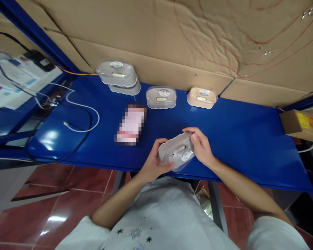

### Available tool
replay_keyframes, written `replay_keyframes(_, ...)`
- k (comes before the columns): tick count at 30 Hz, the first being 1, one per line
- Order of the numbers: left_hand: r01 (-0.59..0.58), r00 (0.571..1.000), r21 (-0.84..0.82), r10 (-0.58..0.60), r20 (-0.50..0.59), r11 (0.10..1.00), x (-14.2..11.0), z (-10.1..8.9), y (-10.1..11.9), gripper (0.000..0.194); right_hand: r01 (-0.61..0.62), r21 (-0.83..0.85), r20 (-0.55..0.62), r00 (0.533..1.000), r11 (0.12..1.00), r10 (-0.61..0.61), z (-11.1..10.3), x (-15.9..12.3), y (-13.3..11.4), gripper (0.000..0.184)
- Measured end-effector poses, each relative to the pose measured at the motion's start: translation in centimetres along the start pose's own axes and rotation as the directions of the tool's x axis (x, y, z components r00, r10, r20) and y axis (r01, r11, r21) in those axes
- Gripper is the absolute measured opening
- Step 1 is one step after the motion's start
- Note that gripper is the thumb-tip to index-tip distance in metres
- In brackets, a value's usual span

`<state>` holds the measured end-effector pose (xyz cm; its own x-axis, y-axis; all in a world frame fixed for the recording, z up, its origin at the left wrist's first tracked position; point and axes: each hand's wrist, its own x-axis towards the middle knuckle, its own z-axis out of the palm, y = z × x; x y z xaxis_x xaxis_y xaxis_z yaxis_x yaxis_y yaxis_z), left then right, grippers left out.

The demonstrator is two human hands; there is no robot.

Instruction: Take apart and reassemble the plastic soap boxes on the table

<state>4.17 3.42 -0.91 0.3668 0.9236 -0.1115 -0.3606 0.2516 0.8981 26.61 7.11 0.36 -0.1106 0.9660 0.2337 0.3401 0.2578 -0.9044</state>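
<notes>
Between my two hands is a grey oval plastic box [172,152] with a clear lid, a pale handle-like piece and a round sticker. It is tilted above the front edge of the blue table [240,139]. My left hand [156,161] wraps its left end, thumb lying on the lid. At the right end, my right hand [200,144] grips the rim with thumb and fingers. A similar grey box [161,98] stands farther back, with a beige one [202,98] to its right. Two more grey boxes [117,74] are stacked at the back left.
A blurred-out flat rectangular object [131,125] lies left of my hands. White and black cables [95,119] curl over the table's left side, near white equipment [18,80]. Cardboard [146,45] lines the back. A cardboard box [302,123] sits at the right end.
</notes>
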Motion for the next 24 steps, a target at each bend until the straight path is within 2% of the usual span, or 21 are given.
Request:
replay_keyframes(3, 0.064, 0.997, -0.086, -0.067, -0.028, 0.994, 0.36, -0.05, -0.16, 0.073, 0.034, -0.022, 0.003, 0.999, 0.999, -0.034, 0.10, 0.04, 0.17, 0.037)
replay_keyframes(6, 0.115, 0.991, -0.164, -0.124, -0.047, 0.980, 0.61, -0.05, -0.31, 0.072, 0.121, -0.084, 0.046, 0.992, 0.989, -0.117, 0.08, 0.06, 0.01, 0.037)
replay_keyframes(10, 0.115, 0.992, -0.198, -0.123, -0.032, 0.974, 0.59, -0.02, -0.27, 0.073, 0.219, -0.167, 0.075, 0.975, 0.961, -0.209, 0.00, -0.03, -0.49, 0.034)
replay_keyframes(14, 0.116, 0.992, -0.226, -0.123, -0.015, 0.967, 0.49, 0.11, 0.04, 0.077, 0.223, -0.190, 0.060, 0.975, 0.956, -0.215, 0.14, -0.16, -0.65, 0.033)
replay_keyframes(19, 0.222, 0.968, -0.308, -0.247, -0.047, 0.925, 0.69, 0.27, 0.52, 0.063, 0.215, -0.221, 0.052, 0.977, 0.951, -0.209, 0.34, -0.28, -0.51, 0.032)
replay_keyframes(24, 0.266, 0.948, -0.284, -0.303, -0.096, 0.921, 0.82, 0.29, 0.67, 0.061, 0.265, -0.247, 0.127, 0.963, 0.932, -0.240, 0.33, -0.42, -0.41, 0.040)
